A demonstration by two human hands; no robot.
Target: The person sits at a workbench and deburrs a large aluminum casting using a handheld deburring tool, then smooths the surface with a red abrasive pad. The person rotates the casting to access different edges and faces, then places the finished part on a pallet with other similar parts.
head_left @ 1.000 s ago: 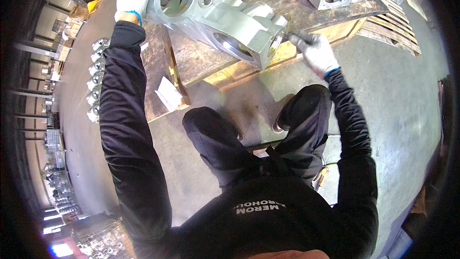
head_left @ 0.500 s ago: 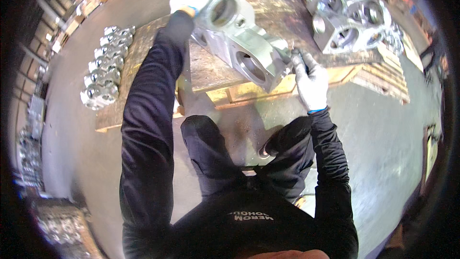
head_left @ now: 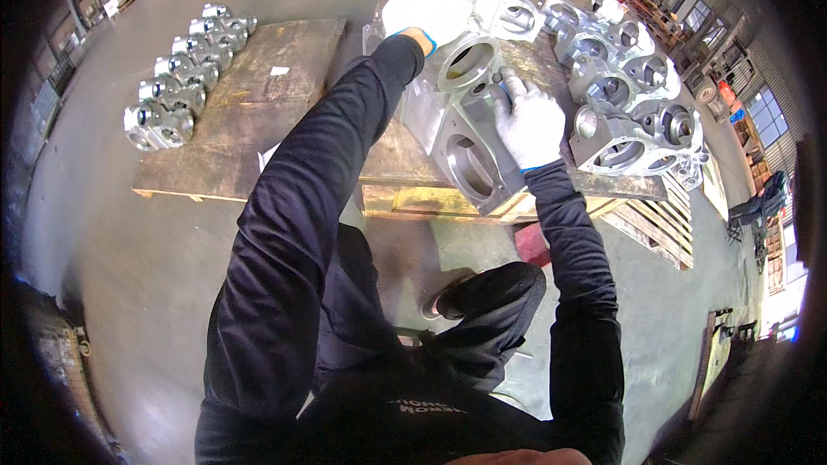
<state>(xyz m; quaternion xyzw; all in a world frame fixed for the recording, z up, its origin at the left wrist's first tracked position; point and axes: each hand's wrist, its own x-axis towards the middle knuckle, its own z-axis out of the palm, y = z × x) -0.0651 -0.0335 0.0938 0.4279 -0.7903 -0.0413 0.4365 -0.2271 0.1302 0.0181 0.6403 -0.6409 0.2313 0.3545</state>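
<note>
The gloved left hand point(head_left: 428, 10) hides its fingers; I cannot tell its hold. Just below and right of it lies a bored metal housing point(head_left: 465, 120), at whose right edge the gloved right hand point(head_left: 527, 125) bends its fingers, grip unclear.

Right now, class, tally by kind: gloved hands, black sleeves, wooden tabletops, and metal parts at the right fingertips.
Left gloved hand and right gloved hand: 2
Black sleeves: 2
Wooden tabletops: 2
Metal part: 1
Total: 7

The person's gloved left hand point(head_left: 428, 9) is holding a silvery casting point(head_left: 470, 114); the right hand point(head_left: 529, 125) is touching its side.
</note>
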